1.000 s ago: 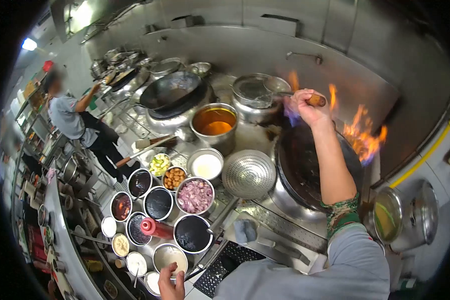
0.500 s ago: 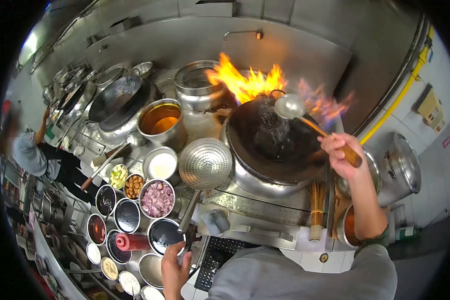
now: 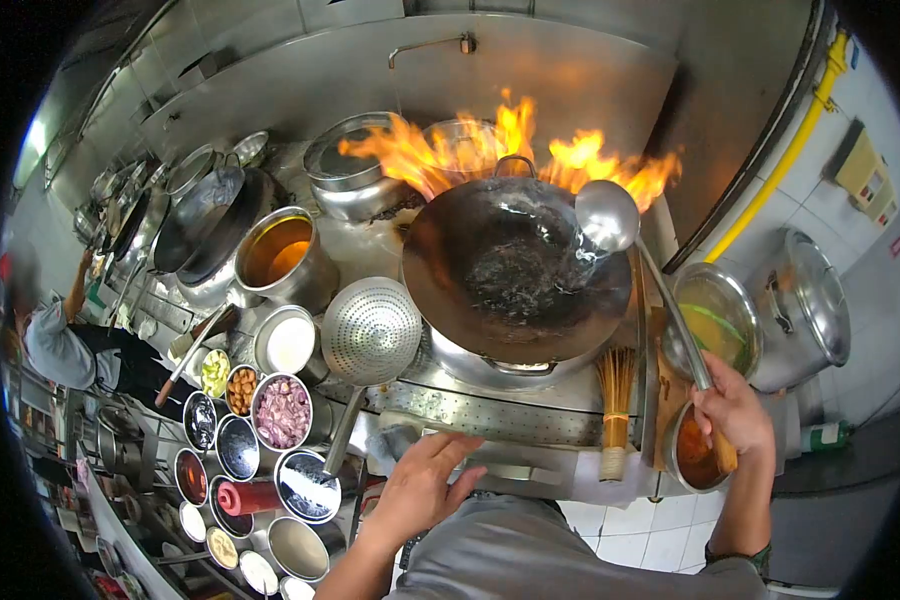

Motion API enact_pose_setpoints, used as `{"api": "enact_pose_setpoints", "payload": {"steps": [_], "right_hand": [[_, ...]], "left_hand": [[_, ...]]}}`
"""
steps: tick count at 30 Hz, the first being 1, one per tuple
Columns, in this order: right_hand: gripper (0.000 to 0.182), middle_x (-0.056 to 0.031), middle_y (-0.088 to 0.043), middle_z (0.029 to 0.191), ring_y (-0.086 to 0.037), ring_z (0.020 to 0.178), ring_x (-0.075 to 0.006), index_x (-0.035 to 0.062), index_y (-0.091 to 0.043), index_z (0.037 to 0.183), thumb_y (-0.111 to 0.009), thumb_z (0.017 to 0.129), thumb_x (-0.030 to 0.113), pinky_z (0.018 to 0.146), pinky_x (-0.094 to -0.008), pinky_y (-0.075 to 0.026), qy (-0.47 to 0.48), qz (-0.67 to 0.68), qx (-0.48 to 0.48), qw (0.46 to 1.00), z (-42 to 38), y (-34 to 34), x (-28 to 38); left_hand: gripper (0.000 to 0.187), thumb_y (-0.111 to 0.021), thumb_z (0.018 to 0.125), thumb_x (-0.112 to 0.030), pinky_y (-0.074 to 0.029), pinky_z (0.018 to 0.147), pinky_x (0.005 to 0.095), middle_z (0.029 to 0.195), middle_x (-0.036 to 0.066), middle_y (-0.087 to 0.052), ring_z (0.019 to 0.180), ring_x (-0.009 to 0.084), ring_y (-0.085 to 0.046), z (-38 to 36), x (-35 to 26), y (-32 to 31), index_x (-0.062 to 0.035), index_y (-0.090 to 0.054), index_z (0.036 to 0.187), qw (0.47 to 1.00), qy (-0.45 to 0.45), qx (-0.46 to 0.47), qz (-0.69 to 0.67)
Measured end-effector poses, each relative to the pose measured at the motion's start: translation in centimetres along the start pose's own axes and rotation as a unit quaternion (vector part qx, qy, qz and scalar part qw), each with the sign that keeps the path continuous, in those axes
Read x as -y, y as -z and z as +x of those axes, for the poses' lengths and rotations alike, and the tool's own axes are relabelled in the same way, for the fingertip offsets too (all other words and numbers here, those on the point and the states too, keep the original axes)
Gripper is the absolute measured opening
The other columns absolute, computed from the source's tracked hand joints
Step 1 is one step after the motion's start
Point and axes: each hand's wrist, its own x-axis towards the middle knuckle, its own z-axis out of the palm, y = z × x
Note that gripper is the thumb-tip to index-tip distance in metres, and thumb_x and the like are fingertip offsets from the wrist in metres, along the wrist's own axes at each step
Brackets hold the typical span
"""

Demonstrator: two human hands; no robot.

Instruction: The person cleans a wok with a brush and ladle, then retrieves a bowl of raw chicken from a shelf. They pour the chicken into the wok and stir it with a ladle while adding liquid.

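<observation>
My right hand has its fingers wrapped round the ladle handle — the bowl's at the wok's right rim, flames behind. Left hand sits open, fingers loosely spread near the strainer. Wall box print's too tiny to read.

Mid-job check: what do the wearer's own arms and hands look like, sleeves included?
The left hand and right hand are bare, five-fingered human hands, with no glove or watch visible. The right arm has a short grey sleeve ending in a dark greenish cuff; the left arm's sleeve is out of view.
</observation>
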Motion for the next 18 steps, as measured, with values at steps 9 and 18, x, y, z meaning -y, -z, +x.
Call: {"api": "enact_pose_setpoints", "payload": {"steps": [9,18], "right_hand": [[0.074,-0.005,-0.052,0.101,-0.05,0.056,-0.009,0.0094,-0.018,0.154,-0.057,0.092,0.003,0.047,-0.0245,-0.049,0.124,0.063,0.031,0.99,5.3,-2.0,1.1],[0.046,-0.0006,-0.049,0.075,-0.047,0.049,-0.0079,0.0044,-0.04,0.136,-0.055,0.093,0.007,0.037,-0.0252,-0.042,0.17,0.079,0.159,0.969,17.4,-16.2,8.3]], "left_hand": [[0.029,-0.073,0.083,-0.014,-0.052,0.082,0.0395,0.102,0.015,-0.066,0.094,0.0352,-0.064,-3.7,1.5,0.5,-0.003,-0.066,0.109,0.989,0.144,-0.002,-0.016],[0.027,-0.071,0.083,-0.012,-0.05,0.079,0.0408,0.099,0.018,-0.066,0.091,0.0374,-0.065,-13.6,3.3,3.7,-0.001,-0.065,0.107,0.928,0.306,-0.201,0.071]]}}
